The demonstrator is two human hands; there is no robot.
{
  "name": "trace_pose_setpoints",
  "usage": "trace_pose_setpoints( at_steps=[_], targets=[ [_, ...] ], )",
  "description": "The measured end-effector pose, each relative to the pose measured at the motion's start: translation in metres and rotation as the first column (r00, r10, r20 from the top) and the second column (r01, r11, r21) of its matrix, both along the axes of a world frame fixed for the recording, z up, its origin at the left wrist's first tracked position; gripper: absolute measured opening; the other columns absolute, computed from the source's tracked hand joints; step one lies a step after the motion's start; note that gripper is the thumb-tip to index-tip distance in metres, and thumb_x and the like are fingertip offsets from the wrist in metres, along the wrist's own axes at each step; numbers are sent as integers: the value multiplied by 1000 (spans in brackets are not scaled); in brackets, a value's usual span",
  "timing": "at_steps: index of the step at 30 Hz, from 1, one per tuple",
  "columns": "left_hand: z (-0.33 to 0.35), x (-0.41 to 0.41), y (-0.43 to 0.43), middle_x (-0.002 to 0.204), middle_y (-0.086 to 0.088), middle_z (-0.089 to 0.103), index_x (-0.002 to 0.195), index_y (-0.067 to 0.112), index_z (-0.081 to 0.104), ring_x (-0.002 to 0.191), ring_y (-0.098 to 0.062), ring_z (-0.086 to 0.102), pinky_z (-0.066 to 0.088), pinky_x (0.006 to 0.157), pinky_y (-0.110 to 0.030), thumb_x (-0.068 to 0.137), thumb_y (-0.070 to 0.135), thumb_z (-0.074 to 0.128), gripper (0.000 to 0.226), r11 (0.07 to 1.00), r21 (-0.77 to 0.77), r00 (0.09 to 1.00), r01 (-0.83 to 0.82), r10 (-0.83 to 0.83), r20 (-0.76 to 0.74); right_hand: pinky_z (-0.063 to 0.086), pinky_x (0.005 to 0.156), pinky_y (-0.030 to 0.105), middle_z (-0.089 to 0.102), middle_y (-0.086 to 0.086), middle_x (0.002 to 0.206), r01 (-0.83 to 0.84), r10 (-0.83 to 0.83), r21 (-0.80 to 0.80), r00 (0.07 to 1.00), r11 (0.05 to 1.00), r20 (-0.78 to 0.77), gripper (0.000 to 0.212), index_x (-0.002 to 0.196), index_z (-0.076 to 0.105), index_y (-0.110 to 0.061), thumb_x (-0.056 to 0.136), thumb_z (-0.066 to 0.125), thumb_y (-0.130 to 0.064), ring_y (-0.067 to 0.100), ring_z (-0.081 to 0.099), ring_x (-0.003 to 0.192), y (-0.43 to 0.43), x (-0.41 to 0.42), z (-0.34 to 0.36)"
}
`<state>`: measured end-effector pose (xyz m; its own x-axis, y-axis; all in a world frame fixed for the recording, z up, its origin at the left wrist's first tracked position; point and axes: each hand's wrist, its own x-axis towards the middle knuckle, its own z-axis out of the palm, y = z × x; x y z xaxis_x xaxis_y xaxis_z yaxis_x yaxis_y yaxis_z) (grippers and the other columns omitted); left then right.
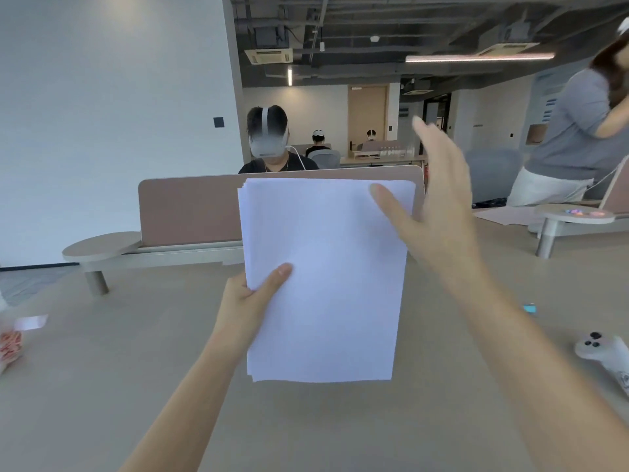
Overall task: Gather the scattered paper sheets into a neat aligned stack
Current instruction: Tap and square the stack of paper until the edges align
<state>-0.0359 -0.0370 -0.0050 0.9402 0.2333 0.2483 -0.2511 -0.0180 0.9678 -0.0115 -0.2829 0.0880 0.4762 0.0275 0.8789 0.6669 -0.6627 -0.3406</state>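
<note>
1. Head view looks down past two bare forearms at a bundle of white paper sheets (323, 277) held upright in the air above a beige table (102, 386)
2. Left hand (245, 301) pinches the bundle at its left edge, about halfway up, thumb on the front face and fingers hidden behind
3. Right hand (439, 199) is spread wide at the bundle's upper right corner; only its thumb appears to rest on the front sheet, and it grasps nothing
4. Sheet edges are slightly stepped along the top left corner, so the bundle is gathered but not yet squared
5. Risks, as a judgement: held by a single pinch, the sheets could fan, sag or slide out; a push from the right hand could skew them further rather than align them; tapping the bottom edge on the table with a loose hold could let sheets spill
6. Containers: none is visible near the paper; a white game controller (602, 352) lies on the table at far right, well apart from the bundle
</note>
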Motion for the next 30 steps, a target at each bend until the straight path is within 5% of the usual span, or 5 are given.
trace_pose_setpoints(
  at_steps=[4,9,16,23,30],
  targets=[
    [-8,2,-7,94,-1,88,92,12,83,87,-21,85,68,78,-38,96,32,77,21,998,-47,999,-28,30,44,50,96,23,64,-30,132,-269,594,671,741,691,-315,51,149,44,-36,100,59,-33,-10,59,120,11,-9,-67],
    [-14,7,-8,93,0,87,92,11,81,85,-21,84,68,77,-39,97,31,77,21,998,-54,997,-43,47,66,47,76,16,72,-20,102,-243,526,690,819,681,-230,25,110,64,-25,100,51,-6,0,65,93,26,-2,-83],
    [-34,9,-14,92,4,80,105,10,76,78,-8,76,56,61,-18,99,39,74,29,979,-128,975,-156,174,139,49,71,17,70,-15,96,-166,514,721,806,673,-294,16,102,62,-27,101,54,-14,4,65,86,43,-6,-125],
    [-11,11,-19,92,15,84,107,19,76,83,-4,80,59,65,-19,104,36,68,19,986,-137,974,-90,116,194,47,71,14,68,-22,87,-199,506,734,834,650,-222,15,99,60,-21,102,53,-9,0,63,81,35,-3,-107],
    [-34,10,-26,94,9,86,110,18,78,85,-15,84,61,60,-21,104,40,66,26,986,-158,998,-49,53,27,47,72,21,71,-15,89,-118,497,732,805,671,-326,15,100,64,-20,102,52,-11,3,63,81,34,-8,-136]
  ],
)
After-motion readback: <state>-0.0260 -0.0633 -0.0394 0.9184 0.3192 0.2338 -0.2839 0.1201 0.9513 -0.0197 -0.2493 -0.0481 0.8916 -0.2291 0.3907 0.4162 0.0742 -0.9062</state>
